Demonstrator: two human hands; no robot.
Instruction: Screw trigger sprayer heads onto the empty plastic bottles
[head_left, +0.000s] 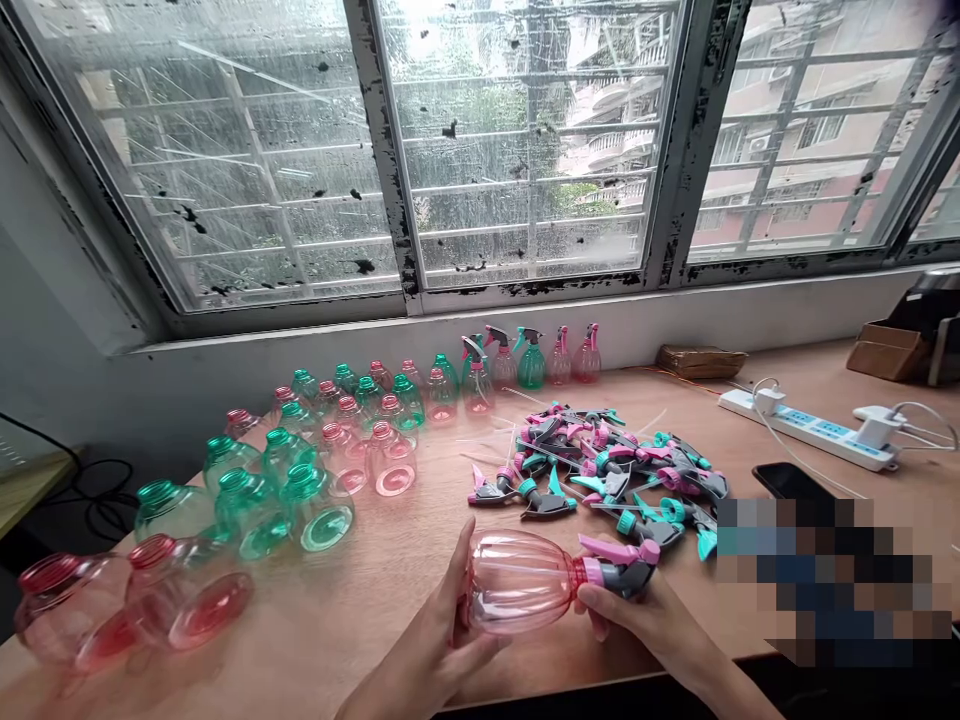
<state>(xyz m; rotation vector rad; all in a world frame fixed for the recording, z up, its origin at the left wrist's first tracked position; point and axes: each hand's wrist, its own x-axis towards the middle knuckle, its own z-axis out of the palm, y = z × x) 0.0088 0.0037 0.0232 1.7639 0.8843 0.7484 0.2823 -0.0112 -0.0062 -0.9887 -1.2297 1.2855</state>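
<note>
A pink see-through spray bottle (517, 580) lies sideways between my hands near the table's front edge. My left hand (439, 640) wraps round its base end. My right hand (637, 610) grips the pink and grey trigger head (619, 565) that sits on the bottle's neck. Just beyond lies a pile of loose trigger heads (607, 465) in pink, teal and grey.
Several open pink and green bottles (300, 480) stand to the left on the wooden table (420, 520). Some capped bottles (525, 360) stand by the wall. A power strip (810, 428), a phone (791, 482) and cardboard boxes (889, 350) are at right.
</note>
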